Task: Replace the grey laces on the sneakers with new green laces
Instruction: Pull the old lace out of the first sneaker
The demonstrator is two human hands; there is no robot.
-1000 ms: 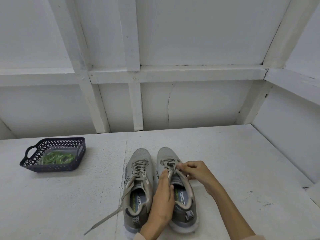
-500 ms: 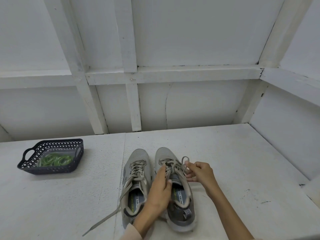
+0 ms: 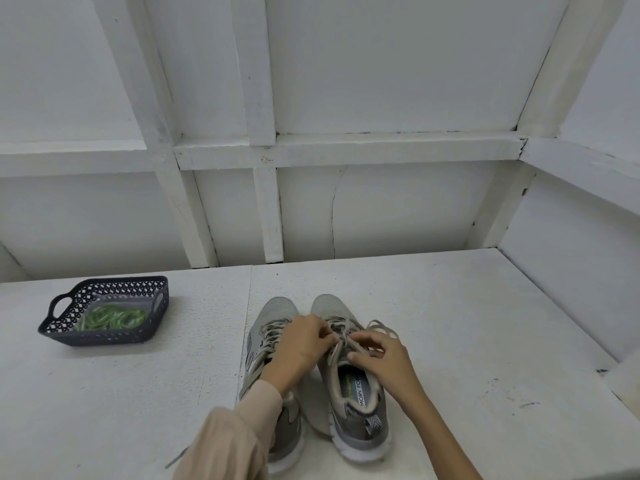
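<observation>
Grey laces (image 3: 341, 336) of the right-side sneaker (image 3: 360, 420), pinched from both sides over the tongue. Left hand (image 3: 301, 344) reaching across the left-side sneaker (image 3: 277, 308), fingers curled, fingertips gripping the lace. Right hand (image 3: 384, 358) opposite, thumb and fingers bent round the same lace, a slack loop (image 3: 382, 329) spilling just beyond the knuckles. Both sneakers side by side, toes away, on a white table (image 3: 485, 323). Beige sleeve (image 3: 235, 441) over the left forearm. One loose grey lace end (image 3: 176, 457) trailing on the table beside the sleeve. Well apart to the left, a dark lattice basket (image 3: 104, 339) holding green laces (image 3: 110, 317).
</observation>
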